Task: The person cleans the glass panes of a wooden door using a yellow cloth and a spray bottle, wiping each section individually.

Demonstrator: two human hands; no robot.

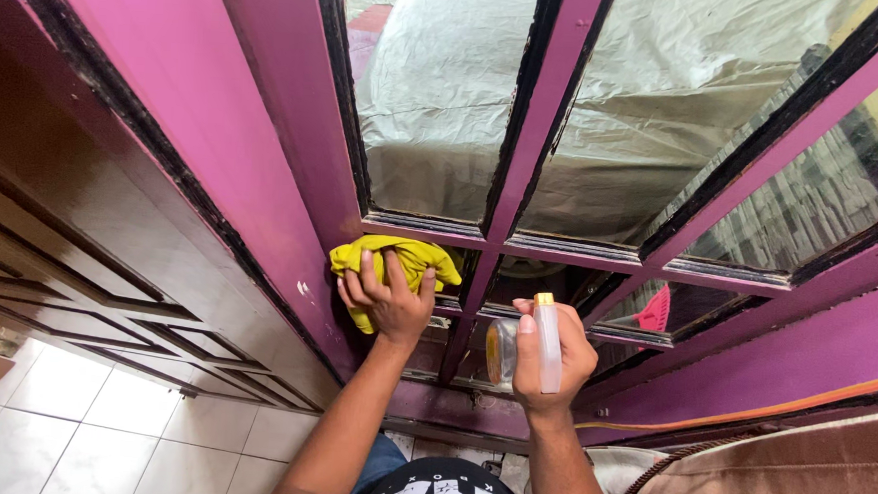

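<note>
My left hand (388, 296) presses a crumpled yellow cloth (410, 260) against a low glass pane of a magenta-framed window (525, 131), right beside the frame's left upright. My right hand (551, 355) holds a clear spray bottle (546, 343) with a white body and an orange tip, raised in front of the lower pane just right of the centre mullion. Both forearms reach up from the bottom of the view.
A dark brown wooden door (78, 258) stands at the left over white floor tiles (99, 430). Through the glass I see a car under a grey cover (607, 95) and a red broom head (656, 311). A brown cushioned seat (797, 476) sits at the lower right.
</note>
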